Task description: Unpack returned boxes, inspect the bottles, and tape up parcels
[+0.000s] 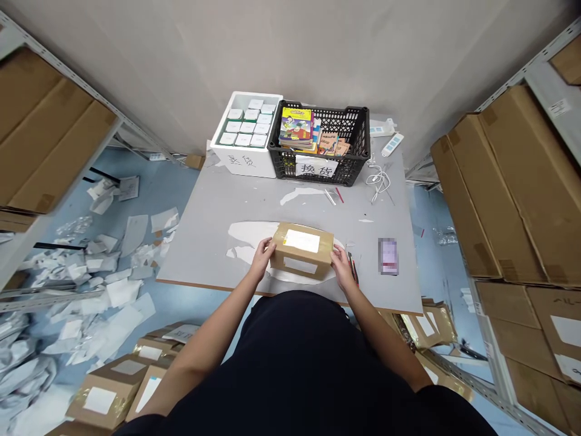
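Observation:
A taped cardboard box (pixel 302 250) with white labels on its top and front lies flat on the grey table (pixel 213 236), near the table's front edge. My left hand (pixel 262 257) grips the box's left end. My right hand (pixel 342 269) presses against its right end, with the fingers curled over the corner. A thin dark tool, perhaps a pen or cutter (pixel 352 267), lies just beyond my right hand. Its exact kind is hard to tell.
At the table's back stand a white foam box (pixel 245 136) of small white cartons and a black plastic crate (pixel 318 145) of books. A white cable (pixel 379 181) and a pixelated phone (pixel 388 256) lie on the table. Cardboard cartons fill the side shelves; torn white packaging covers the floor.

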A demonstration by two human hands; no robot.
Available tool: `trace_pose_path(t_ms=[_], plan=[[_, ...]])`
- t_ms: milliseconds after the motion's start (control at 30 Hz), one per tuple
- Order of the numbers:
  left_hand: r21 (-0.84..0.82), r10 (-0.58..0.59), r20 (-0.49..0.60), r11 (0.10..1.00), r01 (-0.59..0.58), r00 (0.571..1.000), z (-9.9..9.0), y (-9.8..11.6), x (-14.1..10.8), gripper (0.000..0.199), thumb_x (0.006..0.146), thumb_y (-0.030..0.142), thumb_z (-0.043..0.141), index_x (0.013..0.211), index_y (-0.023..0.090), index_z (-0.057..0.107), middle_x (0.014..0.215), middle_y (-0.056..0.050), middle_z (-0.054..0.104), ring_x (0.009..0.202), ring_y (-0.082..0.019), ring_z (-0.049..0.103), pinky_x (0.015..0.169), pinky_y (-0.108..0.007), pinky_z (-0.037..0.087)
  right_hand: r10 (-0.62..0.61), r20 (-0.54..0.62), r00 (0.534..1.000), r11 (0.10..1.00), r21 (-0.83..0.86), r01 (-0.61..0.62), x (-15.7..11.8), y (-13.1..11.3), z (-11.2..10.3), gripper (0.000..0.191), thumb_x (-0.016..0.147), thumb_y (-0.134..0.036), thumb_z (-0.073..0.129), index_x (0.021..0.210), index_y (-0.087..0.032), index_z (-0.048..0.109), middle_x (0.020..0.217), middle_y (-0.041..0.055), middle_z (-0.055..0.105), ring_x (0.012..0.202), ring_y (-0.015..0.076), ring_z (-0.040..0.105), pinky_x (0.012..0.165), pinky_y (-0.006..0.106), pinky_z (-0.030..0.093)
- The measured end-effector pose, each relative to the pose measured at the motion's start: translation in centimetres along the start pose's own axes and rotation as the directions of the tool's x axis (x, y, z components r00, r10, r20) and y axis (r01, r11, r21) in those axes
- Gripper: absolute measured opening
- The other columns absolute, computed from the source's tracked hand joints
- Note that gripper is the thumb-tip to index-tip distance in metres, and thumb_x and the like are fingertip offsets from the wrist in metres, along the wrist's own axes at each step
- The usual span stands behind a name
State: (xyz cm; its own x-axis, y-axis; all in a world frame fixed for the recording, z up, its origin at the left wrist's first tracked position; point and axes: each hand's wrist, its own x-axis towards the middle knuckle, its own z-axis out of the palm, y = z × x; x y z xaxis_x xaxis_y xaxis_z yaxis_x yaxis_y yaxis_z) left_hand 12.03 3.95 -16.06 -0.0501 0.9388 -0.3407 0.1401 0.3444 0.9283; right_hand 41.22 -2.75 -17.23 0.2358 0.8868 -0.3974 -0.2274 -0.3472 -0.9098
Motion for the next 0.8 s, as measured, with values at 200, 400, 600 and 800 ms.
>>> trace_pose_path(t_ms=[200,400,600,800], plan=[[-0.025,0.036,0.128,0.999,-0.033,0.991,-1.1,-3.2,-2.6,0.057,0.081,0.052,0.063,0.128,0.022,0.049,0.135,-0.011,0.055,0.122,-0.025,0.054,0.101,-0.04,0.045,-0.068,0.069,0.995,0.994,-0.086,0.073,-1.5,2.2,-0.6,0.066,0.073,-0.041,0.068,0.132,-0.024,0.047,0.122,0.0091,0.06,0.119,0.0221,0.055,0.101,0.038,0.045],[0.222,0.125,0.07,0.965,-0.137,0.99,-0.6,-4.0,-3.3,0.058,0.085,0.047,0.061,0.135,0.023,0.044,0.135,-0.013,0.054,0.121,-0.027,0.055,0.098,-0.044,0.048,-0.122,0.117,0.986,0.976,-0.168,0.141,0.0,2.5,-2.3,0.06,0.074,-0.045,0.066,0.129,-0.023,0.053,0.123,0.0103,0.061,0.117,0.024,0.057,0.1,0.041,0.045],[0.703,0.523,0.242,0.487,-0.519,0.818,-0.4,-1.9,-5.7,0.034,0.092,0.031,0.054,0.126,0.025,0.057,0.129,-0.013,0.055,0.126,-0.03,0.047,0.105,-0.051,0.039,-0.16,-0.271,0.949,0.708,-0.702,-0.081,-2.9,5.6,-8.0,0.056,0.083,-0.042,0.053,0.131,-0.014,0.053,0.129,0.0192,0.056,0.125,0.031,0.049,0.106,0.046,0.036],[0.676,0.463,0.567,0.21,-0.706,0.681,1.3,-0.1,-7.1,0.039,0.093,0.019,0.046,0.131,0.023,0.053,0.125,-0.014,0.057,0.122,-0.03,0.049,0.101,-0.049,0.043,0.013,-0.378,0.926,0.644,-0.705,-0.297,-4.7,7.4,-10.0,0.049,0.074,-0.033,0.063,0.118,-0.012,0.058,0.112,0.0187,0.061,0.114,0.0344,0.056,0.1,0.048,0.04]])
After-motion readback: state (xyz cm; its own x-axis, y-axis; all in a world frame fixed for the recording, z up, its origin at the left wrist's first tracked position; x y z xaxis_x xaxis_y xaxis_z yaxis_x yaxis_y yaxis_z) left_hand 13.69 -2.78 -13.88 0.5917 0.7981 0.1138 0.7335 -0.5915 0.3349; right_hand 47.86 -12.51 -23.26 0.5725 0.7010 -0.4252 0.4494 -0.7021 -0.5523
